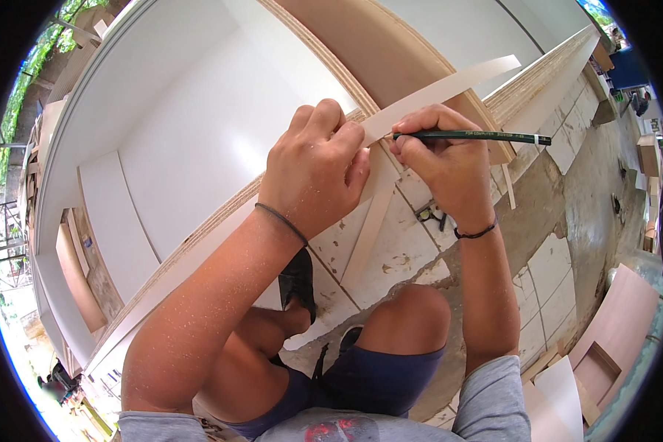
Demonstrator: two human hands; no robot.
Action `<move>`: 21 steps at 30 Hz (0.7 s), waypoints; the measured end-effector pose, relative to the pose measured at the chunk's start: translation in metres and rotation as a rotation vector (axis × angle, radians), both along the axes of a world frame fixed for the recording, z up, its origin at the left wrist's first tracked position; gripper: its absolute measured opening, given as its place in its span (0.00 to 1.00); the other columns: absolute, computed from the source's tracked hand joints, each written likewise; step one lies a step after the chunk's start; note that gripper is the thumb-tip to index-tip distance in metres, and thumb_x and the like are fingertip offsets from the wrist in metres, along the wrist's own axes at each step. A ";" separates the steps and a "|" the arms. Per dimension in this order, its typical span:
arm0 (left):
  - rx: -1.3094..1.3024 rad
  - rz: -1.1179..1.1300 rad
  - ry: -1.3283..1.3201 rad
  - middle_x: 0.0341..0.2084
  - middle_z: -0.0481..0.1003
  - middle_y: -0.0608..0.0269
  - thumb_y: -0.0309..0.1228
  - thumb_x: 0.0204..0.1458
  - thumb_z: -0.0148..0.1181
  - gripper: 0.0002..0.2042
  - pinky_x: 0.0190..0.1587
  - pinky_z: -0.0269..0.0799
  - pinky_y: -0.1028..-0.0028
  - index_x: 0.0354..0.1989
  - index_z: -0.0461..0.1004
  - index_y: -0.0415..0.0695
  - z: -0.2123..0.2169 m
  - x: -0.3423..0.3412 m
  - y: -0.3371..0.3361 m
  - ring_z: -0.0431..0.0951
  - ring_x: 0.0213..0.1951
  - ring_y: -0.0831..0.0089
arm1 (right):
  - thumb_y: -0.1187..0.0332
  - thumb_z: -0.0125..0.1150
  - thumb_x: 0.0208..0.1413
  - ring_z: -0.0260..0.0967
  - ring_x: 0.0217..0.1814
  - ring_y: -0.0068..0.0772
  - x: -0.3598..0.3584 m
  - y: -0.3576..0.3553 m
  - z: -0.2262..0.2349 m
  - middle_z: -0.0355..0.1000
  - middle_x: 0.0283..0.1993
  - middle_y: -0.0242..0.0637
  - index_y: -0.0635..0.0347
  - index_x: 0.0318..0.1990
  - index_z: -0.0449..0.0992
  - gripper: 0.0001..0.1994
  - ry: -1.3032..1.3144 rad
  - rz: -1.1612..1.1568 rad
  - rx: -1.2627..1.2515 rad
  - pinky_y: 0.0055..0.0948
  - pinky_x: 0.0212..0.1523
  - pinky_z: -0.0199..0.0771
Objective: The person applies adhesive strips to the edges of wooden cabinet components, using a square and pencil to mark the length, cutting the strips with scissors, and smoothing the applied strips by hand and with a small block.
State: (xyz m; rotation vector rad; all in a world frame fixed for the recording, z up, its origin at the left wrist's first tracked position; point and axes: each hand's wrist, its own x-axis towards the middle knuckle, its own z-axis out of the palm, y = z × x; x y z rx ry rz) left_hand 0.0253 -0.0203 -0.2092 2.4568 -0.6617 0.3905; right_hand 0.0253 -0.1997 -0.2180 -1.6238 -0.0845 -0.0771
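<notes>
Edge banding strip [435, 92] lies along the plywood edge [221, 214]; left hand [317, 173] closed, pinning it down, right hand [446, 158] gripping a green pencil [468, 136] at the strip, marking seemingly unfinished, strip uncut

Cracked tiled floor [545, 287], daylit workshop clutter
</notes>
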 end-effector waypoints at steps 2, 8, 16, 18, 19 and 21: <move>0.009 -0.001 0.001 0.29 0.68 0.59 0.24 0.43 0.63 0.04 0.35 0.72 0.63 0.28 0.75 0.41 0.001 0.000 0.001 0.73 0.35 0.59 | 0.79 0.61 0.47 0.62 0.25 0.10 0.001 0.000 0.000 0.71 0.24 0.25 0.67 0.31 0.76 0.03 0.007 0.002 -0.007 0.15 0.24 0.63; 0.011 0.003 -0.005 0.29 0.68 0.58 0.24 0.43 0.63 0.04 0.35 0.73 0.63 0.28 0.75 0.41 0.001 0.000 0.001 0.73 0.35 0.59 | 0.78 0.61 0.48 0.63 0.24 0.10 0.001 0.002 0.004 0.70 0.23 0.25 0.66 0.31 0.77 0.02 0.018 -0.008 -0.055 0.15 0.23 0.63; 0.013 0.000 0.002 0.29 0.68 0.58 0.24 0.44 0.63 0.04 0.35 0.73 0.64 0.29 0.76 0.41 0.000 -0.001 0.001 0.73 0.35 0.60 | 0.78 0.60 0.47 0.63 0.22 0.11 0.000 0.002 0.005 0.69 0.21 0.25 0.66 0.30 0.76 0.02 -0.026 -0.007 -0.135 0.16 0.22 0.63; 0.009 -0.002 0.001 0.29 0.68 0.58 0.24 0.44 0.63 0.04 0.35 0.73 0.64 0.29 0.76 0.41 0.000 0.000 0.000 0.73 0.35 0.60 | 0.78 0.60 0.47 0.63 0.22 0.11 0.000 0.002 0.006 0.69 0.21 0.25 0.66 0.30 0.76 0.02 -0.021 -0.009 -0.136 0.16 0.23 0.63; 0.009 0.000 -0.001 0.29 0.68 0.58 0.23 0.44 0.63 0.04 0.35 0.73 0.63 0.29 0.76 0.41 0.001 0.000 0.000 0.73 0.35 0.60 | 0.78 0.60 0.47 0.63 0.23 0.11 0.000 0.002 0.006 0.69 0.21 0.25 0.66 0.30 0.76 0.02 -0.013 -0.010 -0.137 0.16 0.23 0.63; 0.009 0.001 -0.004 0.29 0.68 0.58 0.23 0.44 0.63 0.04 0.35 0.73 0.63 0.29 0.76 0.41 0.001 -0.001 0.000 0.73 0.35 0.60 | 0.78 0.61 0.47 0.63 0.23 0.11 0.001 0.003 0.006 0.69 0.21 0.25 0.65 0.30 0.76 0.02 -0.027 -0.009 -0.146 0.16 0.23 0.63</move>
